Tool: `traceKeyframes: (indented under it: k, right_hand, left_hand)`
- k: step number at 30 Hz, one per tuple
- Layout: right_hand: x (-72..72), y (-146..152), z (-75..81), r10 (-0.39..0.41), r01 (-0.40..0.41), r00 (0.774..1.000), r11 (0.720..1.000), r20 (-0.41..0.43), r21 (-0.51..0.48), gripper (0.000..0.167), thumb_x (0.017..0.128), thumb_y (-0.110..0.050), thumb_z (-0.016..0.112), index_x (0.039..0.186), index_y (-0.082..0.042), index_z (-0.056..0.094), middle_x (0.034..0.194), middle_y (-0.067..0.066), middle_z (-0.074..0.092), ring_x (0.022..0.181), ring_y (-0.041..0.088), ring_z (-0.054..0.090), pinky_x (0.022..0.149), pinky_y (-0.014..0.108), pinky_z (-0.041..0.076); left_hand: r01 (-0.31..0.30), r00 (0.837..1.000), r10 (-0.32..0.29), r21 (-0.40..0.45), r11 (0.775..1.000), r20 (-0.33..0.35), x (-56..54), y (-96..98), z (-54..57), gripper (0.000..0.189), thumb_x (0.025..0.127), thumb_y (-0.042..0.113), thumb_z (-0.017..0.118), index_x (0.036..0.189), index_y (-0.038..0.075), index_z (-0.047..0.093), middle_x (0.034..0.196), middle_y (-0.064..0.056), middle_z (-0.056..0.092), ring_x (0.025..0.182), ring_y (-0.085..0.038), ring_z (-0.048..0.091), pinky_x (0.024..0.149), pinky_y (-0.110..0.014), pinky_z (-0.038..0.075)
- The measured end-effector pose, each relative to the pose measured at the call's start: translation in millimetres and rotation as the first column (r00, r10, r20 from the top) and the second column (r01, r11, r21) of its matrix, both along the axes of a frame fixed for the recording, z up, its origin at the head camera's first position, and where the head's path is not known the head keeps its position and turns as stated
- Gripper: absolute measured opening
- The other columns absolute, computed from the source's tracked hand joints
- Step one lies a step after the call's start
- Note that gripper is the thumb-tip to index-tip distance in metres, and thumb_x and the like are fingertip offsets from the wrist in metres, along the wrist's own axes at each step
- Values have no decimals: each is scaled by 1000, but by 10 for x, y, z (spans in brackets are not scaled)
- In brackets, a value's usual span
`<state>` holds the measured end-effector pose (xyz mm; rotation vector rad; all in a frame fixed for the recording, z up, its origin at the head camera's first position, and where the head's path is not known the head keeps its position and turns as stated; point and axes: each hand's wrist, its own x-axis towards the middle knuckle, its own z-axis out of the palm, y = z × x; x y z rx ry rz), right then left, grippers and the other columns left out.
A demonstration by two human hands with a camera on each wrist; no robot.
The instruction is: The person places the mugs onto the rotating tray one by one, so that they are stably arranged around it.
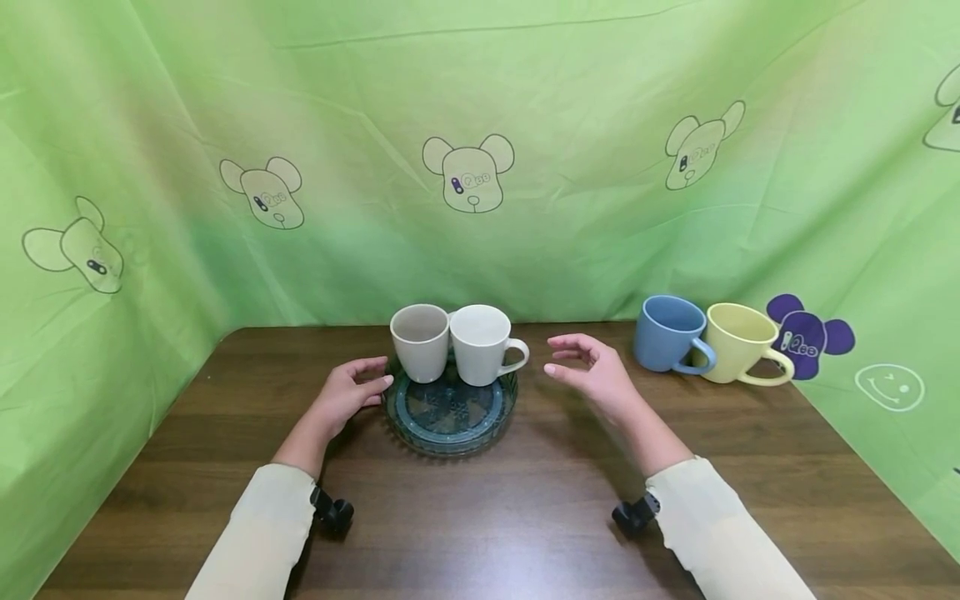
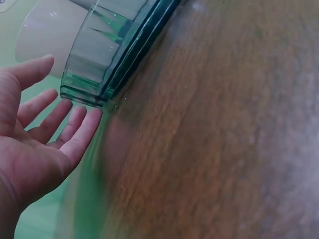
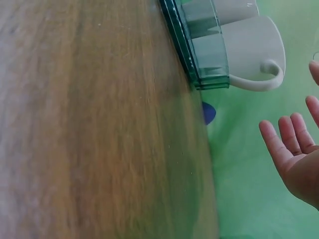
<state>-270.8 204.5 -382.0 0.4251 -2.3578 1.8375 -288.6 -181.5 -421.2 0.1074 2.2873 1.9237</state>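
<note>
In the head view, a green glass tray point(image 1: 450, 414) sat on the brown wooden desk point(image 1: 465, 533), with two upright mugs side by side on its far part. The grey mug point(image 1: 422, 346) was on the left; the white mug point(image 1: 480, 343), on the right, had its handle pointing right. The person's left hand point(image 1: 348, 393) was at the left side of the tray, loosely open, its fingers slightly bent and gripping nothing. The right hand point(image 1: 596, 375) was above the desk to the right of the white mug, well apart from its handle, half open with nothing in it. Further right, a blue mug point(image 1: 669, 335) and a yellow mug point(image 1: 735, 343) stood next to each other near the far edge, their handles also to the right. Behind hung a green curtain point(image 1: 465, 83) printed with cartoon animal heads.

In the left wrist view, the left hand's fingers were spread and gently curved, the tips right by the tray's clear wall; whether they touched it could not be told.

In the right wrist view, the right hand, partly cut off by the frame, was open and clear of the tray. The white mug rose above the tray's rim, its handle jutting out past the wall.
</note>
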Motion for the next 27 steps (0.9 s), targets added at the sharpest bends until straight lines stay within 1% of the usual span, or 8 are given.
traceKeyframes:
  k: [3,5,6,11,16,22,24,27]
  right_hand:
    - [22,30,0,-14,15,1000,1000,-18,19,47,85,-6,74,126,8,56,116,8,62,112,30,56,83,19,50]
    - [34,57,6,-17,18,999,999,-27,37,47,86,-7,74,127,6,56,119,11,61,112,30,55,83,19,50]
    - [37,74,7,-16,18,999,999,-31,47,47,86,-7,74,128,6,56,120,13,60,113,32,54,83,19,50]
    - [67,159,27,-3,10,998,994,-63,105,47,87,-7,73,129,4,55,125,19,56,115,35,53,88,20,51]
    - [100,227,33,6,7,996,991,-92,135,49,86,-6,74,130,4,54,127,17,55,113,27,54,91,24,52]
    - [159,288,47,4,13,991,993,-136,121,49,84,-1,75,128,6,55,124,15,55,107,8,54,89,22,53]
    - [178,312,51,-2,19,990,993,-143,118,49,84,-1,75,128,6,55,123,13,55,106,7,55,88,23,54]
    - [203,353,50,-10,28,990,992,-144,123,49,84,-1,75,128,6,54,122,9,55,107,6,55,89,23,54]
  left_hand:
    - [-1,1000,1,-23,1000,4,-12,6,-11,48,94,1,60,140,-4,47,140,-24,45,115,-32,54,87,-33,56]
    - [-2,1000,2,-41,999,8,-15,10,-10,48,93,-3,59,140,-4,47,140,-25,45,116,-33,54,84,-32,57]
    - [-1,1000,1,-50,999,12,-16,12,-8,49,93,-5,58,140,-4,47,140,-25,45,117,-33,53,83,-32,57]
    - [3,1000,-1,-75,997,25,1,20,26,50,92,-8,57,141,-4,47,142,-24,43,118,-33,51,80,-32,58]
    - [-3,999,4,-20,1000,52,35,26,45,52,91,-11,57,141,-6,45,142,-25,42,111,-30,52,81,-34,58]
    - [-17,997,16,18,1000,72,101,44,38,54,92,-10,57,143,-6,42,145,-27,38,119,-33,49,84,-34,58]
    - [-22,997,21,18,1000,70,120,52,35,54,92,-10,57,143,-5,42,145,-28,39,120,-34,48,84,-34,58]
    - [-33,997,32,16,999,65,137,65,26,53,92,-10,57,143,-6,43,142,-29,41,116,-32,50,84,-34,58]
